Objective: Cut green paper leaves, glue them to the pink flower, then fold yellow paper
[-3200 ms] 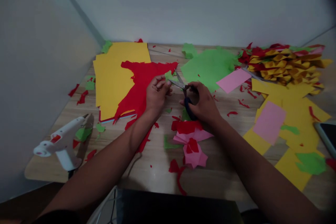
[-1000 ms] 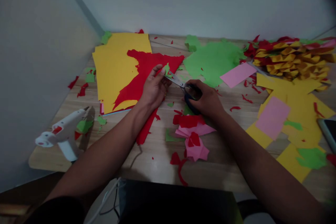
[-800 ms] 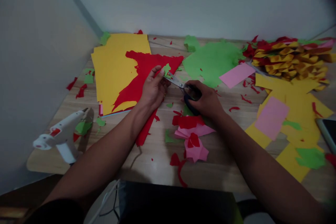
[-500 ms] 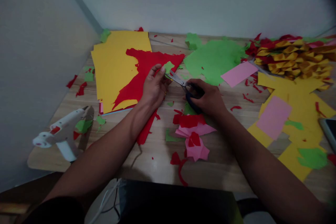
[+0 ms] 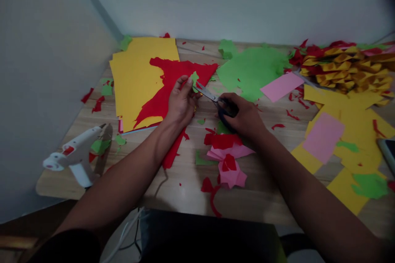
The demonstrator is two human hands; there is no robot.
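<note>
My left hand [image 5: 182, 100] pinches a small piece of green paper [image 5: 194, 81] between thumb and fingers, above a sheet of red paper [image 5: 182, 70]. In my right hand [image 5: 243, 113] is a pair of scissors [image 5: 212, 97] with dark handles. Their blades are slightly parted and point at the green piece; whether they touch it I cannot tell. Beneath the scissors on the table lie pink paper shapes [image 5: 232, 174] with red pieces on them. The palm side of my left hand hides part of the red sheet.
A white glue gun [image 5: 77, 152] stands at the left edge. Yellow sheets [image 5: 135, 78] lie behind the red one. Further right are a large green sheet [image 5: 253, 70], a pink rectangle [image 5: 282, 86], yellow cutouts [image 5: 358, 131] and a heap of folded yellow paper [image 5: 345, 70]. Scraps litter the wooden table [image 5: 185, 197].
The green piece in my left hand has turned and now looks narrower and more upright. The scissor blades have closed a little in relation to it. Both hands stay in nearly the same place.
</note>
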